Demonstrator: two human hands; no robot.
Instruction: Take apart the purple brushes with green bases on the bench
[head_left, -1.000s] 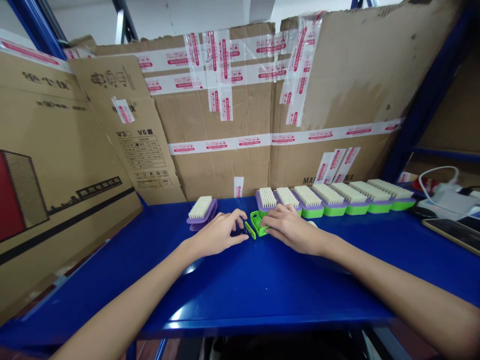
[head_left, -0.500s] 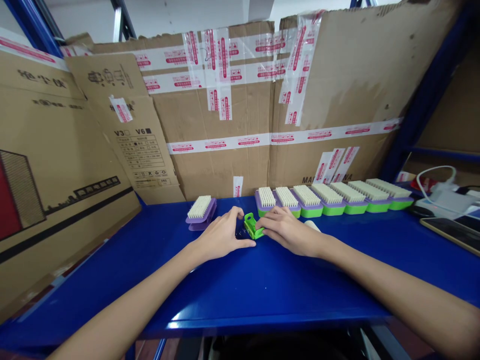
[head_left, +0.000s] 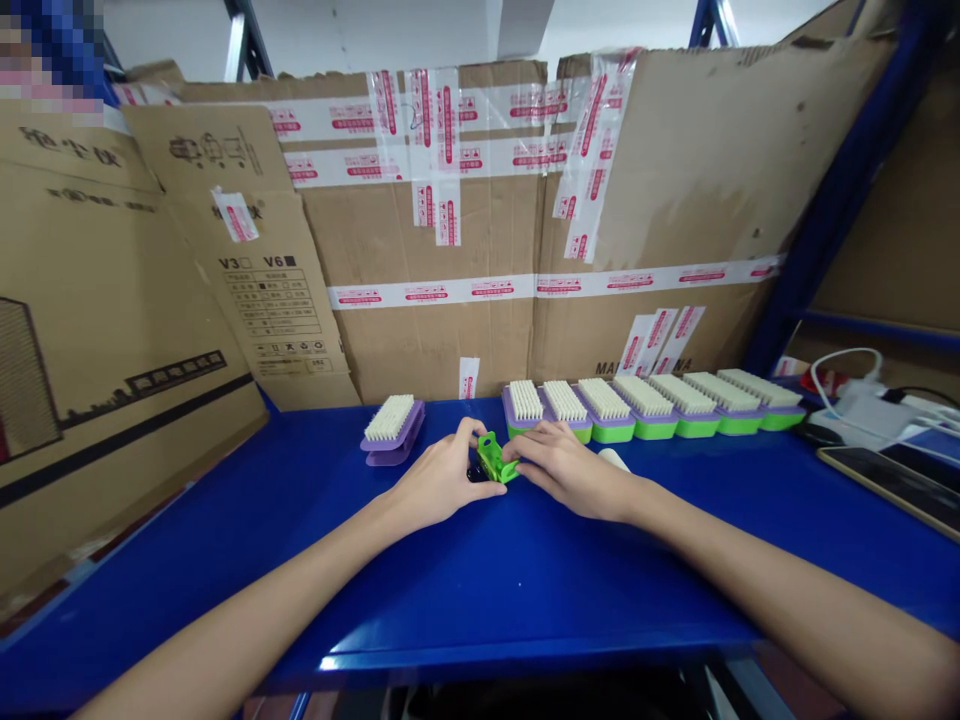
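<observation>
Above the blue tabletop, my left hand (head_left: 439, 475) curls its thumb and forefinger around a small bright green plastic part (head_left: 491, 460) with a hole in one end. On the part's right side press the bent fingers of my right hand (head_left: 574, 468). Something dark and shiny shows between the left palm and the green part; I cannot make out what it is. Behind my right wrist a white rounded thing (head_left: 615, 460) is partly hidden. Left of my hands lies a purple brush piece (head_left: 391, 420) with white bristles facing up, resting on another purple piece (head_left: 388, 457).
A row of several brushes (head_left: 654, 428) with green bases and bristles up stands along the back right. Taped cardboard (head_left: 420, 350) walls the back and left. A phone (head_left: 892, 485) and a white charger with a cable (head_left: 859, 400) lie far right on the blue table (head_left: 525, 590).
The view has shifted slightly. Both hands stay around the green part, which is turned a little, and the left forefinger and thumb sit closer against it.
</observation>
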